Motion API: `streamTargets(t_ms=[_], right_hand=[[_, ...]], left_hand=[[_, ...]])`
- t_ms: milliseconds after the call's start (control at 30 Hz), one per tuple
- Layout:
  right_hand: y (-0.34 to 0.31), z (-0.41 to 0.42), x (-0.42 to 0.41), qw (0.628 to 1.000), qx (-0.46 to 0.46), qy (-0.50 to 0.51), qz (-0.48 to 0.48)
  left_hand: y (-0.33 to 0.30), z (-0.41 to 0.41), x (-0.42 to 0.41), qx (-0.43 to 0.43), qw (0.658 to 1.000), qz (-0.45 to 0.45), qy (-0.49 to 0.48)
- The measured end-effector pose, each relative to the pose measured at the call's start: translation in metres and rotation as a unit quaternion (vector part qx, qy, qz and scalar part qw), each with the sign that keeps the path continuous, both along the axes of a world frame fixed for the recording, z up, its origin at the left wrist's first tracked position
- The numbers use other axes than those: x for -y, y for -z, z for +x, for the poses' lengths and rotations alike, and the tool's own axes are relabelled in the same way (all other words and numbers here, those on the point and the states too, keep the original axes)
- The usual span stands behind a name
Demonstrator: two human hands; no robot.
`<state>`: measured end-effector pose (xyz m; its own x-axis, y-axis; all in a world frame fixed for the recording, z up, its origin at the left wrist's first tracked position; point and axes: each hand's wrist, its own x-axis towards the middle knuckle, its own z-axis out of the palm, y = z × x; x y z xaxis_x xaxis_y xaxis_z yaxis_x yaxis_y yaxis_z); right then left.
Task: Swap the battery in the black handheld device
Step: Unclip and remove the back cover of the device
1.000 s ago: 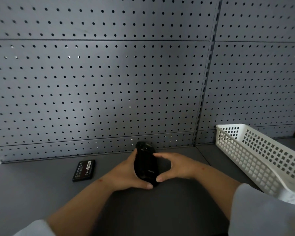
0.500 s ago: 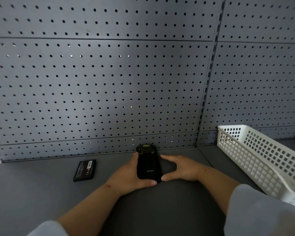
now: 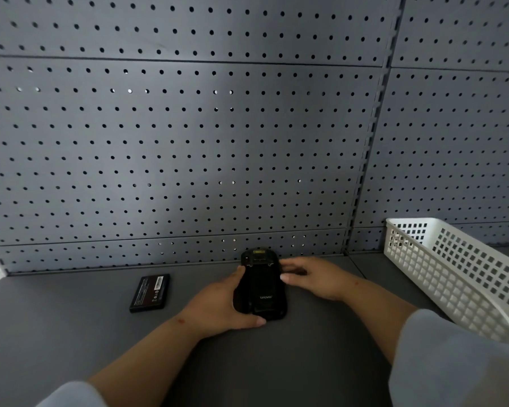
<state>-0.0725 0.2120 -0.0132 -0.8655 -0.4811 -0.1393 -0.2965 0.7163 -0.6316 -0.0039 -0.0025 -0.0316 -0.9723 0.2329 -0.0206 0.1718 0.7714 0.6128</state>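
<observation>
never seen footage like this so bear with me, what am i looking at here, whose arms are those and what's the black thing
There is no machine here: a person wears a camera on the head, so you look down at their own two arms. The left hand grips the side of a black handheld device lying back-up on a grey table. The right hand rests flat by its other side, fingertips touching. A spare battery lies to the left, a white basket stands on the right, and a pegboard wall rises behind.
</observation>
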Motion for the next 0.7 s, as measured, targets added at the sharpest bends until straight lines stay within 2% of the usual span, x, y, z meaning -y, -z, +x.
streamTargets(t_ms=[233,700], right_hand=[[-0.007,-0.017,0.02,0.983,-0.144,0.004,0.111],[-0.012,-0.034,0.028,0.958,-0.178,-0.062,0.217]], left_hand=[[0.002,0.001,-0.002,-0.023,1.0,-0.02,-0.007],[0.001,0.002,-0.002,-0.035,0.999,-0.027,-0.005]])
